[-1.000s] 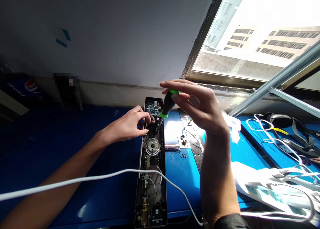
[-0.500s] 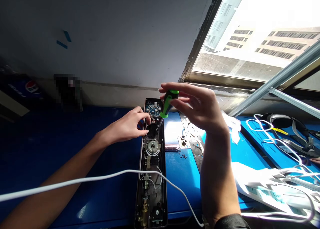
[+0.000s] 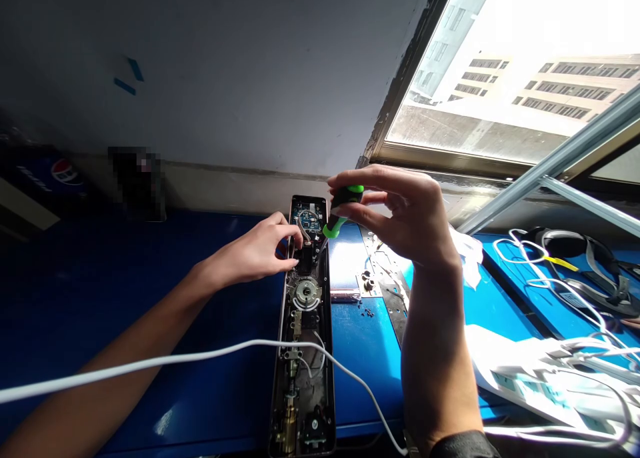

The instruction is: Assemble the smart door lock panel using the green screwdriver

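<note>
A long black electronic door lock housing [image 3: 330, 325] lies open, with its inner parts showing. In my right hand [image 3: 400, 208] is a green and black screwdriver [image 3: 346, 208], gripped by the handle between thumb and fingers. Its shaft slants down to the left, its tip at the right side of a black block [image 3: 306, 259] inside the housing. My left hand [image 3: 260, 248] reaches over the housing's left wall, thumb and fingertips closed on that block. Beyond the block is a blue circuit board [image 3: 309, 221] with a cable; nearer lies a round metal disc [image 3: 306, 293].
A white cable [image 3: 200, 357] crosses over the housing's lower half. To the right lie small black screws [image 3: 367, 313], a metal plate with a round fitting [image 3: 369, 283], a white power strip [image 3: 520, 378] and a black strapped headset [image 3: 600, 271]. Wall and window stand behind.
My right hand has shifted slightly right, and the screwdriver handle has turned and leans more to the right. My left hand stays in place.
</note>
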### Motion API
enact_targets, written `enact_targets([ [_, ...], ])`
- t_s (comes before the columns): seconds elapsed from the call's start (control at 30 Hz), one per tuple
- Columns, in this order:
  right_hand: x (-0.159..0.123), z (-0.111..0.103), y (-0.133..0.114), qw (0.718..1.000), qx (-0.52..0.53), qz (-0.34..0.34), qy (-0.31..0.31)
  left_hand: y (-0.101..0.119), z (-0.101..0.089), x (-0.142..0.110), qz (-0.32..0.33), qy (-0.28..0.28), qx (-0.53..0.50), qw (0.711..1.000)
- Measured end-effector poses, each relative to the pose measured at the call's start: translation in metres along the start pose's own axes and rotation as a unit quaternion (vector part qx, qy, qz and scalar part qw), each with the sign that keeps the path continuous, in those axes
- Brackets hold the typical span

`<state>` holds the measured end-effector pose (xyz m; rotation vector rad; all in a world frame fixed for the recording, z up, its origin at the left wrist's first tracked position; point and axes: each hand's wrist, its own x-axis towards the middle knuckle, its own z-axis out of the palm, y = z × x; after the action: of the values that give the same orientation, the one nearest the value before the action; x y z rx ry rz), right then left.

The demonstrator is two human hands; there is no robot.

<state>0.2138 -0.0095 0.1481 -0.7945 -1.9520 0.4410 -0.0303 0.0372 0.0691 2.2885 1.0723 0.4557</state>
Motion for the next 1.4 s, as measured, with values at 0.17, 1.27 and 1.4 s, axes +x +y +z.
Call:
enact_targets([
  [0.17,0.001,0.002,-0.001,1.0,0.008,0.01,-0.015,0.001,0.0,0.001,-0.003,-0.004,-0.003,1.0],
  [1.27,-0.008,-0.006,-0.007,0.996,0.035,0.038,-0.077,-0.003,-0.001,0.003,-0.032,-0.026,-0.006,0.999],
  [1.4,-0.006,-0.003,-0.009,0.994,0.039,0.039,-0.098,-0.003,-0.001,0.002,-0.054,-0.027,-0.042,0.997],
])
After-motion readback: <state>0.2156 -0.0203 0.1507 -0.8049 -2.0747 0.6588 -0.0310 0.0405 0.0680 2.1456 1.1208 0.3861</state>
